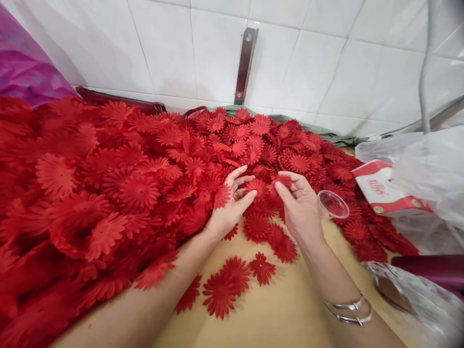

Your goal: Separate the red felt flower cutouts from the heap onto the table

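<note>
Our left hand (228, 205) lies open on the red fabric flowers (119, 183); the right hand (300, 208), at three o'clock, pinches one flower (282, 181): we'd best lift singly.

Two bare hands work at the near edge of a big pile of red fabric flowers (119, 183) on a tan table (290, 314). The left hand (232, 203) rests open among the petals; the right hand (300, 208) pinches one flower (282, 181) beside a clear plastic cup (332, 204).

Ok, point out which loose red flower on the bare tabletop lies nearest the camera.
The large red flower lowest on the bare tan table, left of centre; the other loose ones lie farther up toward the hands.
</note>
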